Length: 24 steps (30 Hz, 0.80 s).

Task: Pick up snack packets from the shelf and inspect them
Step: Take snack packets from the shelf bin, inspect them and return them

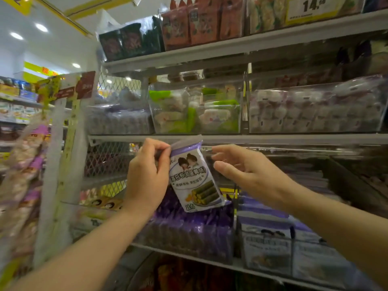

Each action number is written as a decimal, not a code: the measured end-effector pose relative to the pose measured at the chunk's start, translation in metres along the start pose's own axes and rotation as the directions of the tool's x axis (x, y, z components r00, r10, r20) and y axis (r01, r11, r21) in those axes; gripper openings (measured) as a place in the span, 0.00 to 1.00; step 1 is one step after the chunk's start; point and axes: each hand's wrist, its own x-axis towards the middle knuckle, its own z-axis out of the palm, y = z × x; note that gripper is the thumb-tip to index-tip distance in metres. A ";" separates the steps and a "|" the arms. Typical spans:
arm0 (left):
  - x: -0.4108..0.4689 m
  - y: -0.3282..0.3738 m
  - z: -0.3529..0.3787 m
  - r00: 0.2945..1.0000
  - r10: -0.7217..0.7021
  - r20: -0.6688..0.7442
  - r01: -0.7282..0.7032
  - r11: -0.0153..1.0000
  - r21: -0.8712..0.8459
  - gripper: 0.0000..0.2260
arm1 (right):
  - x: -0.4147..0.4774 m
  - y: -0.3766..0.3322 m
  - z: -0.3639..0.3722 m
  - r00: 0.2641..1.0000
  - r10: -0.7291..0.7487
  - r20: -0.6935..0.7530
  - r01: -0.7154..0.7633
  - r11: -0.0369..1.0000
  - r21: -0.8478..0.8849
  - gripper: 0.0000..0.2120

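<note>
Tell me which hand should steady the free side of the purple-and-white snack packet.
Right. The right hand is open and empty beside the free edge of the purple-and-white plastic snack packet; the left hand is busy pinching its top corner.

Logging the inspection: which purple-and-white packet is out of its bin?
The packet pinched at its top by the left hand; it hangs in the air, the others lie in the clear bins below.
</note>
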 end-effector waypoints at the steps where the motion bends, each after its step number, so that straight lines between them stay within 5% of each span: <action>1: -0.005 0.003 -0.010 1.000 0.006 0.006 -0.006 1.000 -0.004 0.07 | -0.005 -0.010 0.014 1.000 0.009 0.020 -0.011 0.996 0.089 0.22; 4: -0.022 0.006 -0.042 0.994 -0.032 0.106 0.036 0.999 -0.034 0.06 | -0.022 -0.033 0.055 0.998 0.011 0.069 -0.034 0.937 0.348 0.18; 9: -0.068 0.001 -0.104 0.923 -0.292 0.250 0.323 0.941 -0.095 0.06 | -0.058 -0.039 0.129 0.984 0.074 0.165 -0.164 0.749 0.643 0.15; 12: -0.107 -0.007 -0.135 0.774 -0.559 0.298 0.622 0.759 -0.191 0.03 | -0.083 -0.036 0.181 0.952 0.141 0.270 -0.299 0.605 0.738 0.15; 17: -0.180 -0.017 -0.176 0.350 -0.841 0.412 0.931 0.263 -0.254 0.09 | -0.119 -0.037 0.257 0.888 0.206 0.411 -0.459 0.444 0.769 0.15; 24: -0.227 -0.040 -0.187 0.182 -0.934 0.308 0.930 0.062 -0.362 0.05 | -0.134 -0.029 0.315 0.794 0.289 0.535 -0.606 0.317 0.729 0.25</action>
